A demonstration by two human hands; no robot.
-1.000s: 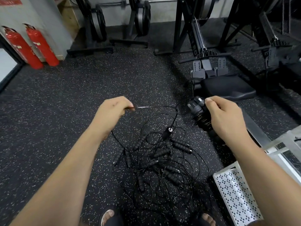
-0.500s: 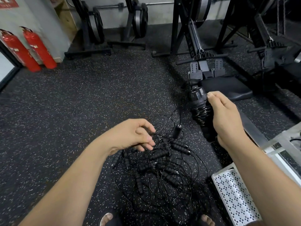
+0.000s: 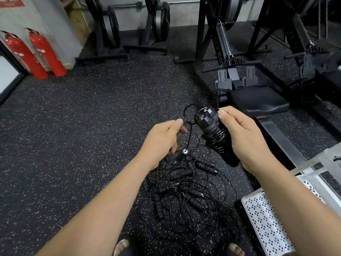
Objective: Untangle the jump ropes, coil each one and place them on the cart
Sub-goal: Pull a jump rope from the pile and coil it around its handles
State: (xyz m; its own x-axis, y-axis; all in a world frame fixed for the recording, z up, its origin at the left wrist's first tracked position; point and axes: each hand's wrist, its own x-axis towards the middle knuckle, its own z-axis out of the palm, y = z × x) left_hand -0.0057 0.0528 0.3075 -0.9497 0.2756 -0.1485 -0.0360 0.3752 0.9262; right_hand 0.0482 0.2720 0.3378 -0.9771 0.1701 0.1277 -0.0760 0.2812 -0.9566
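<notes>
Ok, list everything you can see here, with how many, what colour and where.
red fire extinguishers: two, red, far left by wall
black weight-plate stands: two, black, back wall
black rowing machines: two, black, back right
white perforated metal cart: one, white, lower right
speckled black rubber floor: one, black, underfoot
tangled pile of black foam-handled jump ropes: one pile, black, floor between the arms
cable-wound bundle of black handles: one, black, held up at centre
thin black cable: one, black, left of bundle
sandalled feet: two, bottom edge
left hand: one, pinches the cable
right hand: one, grips the bundle
</notes>
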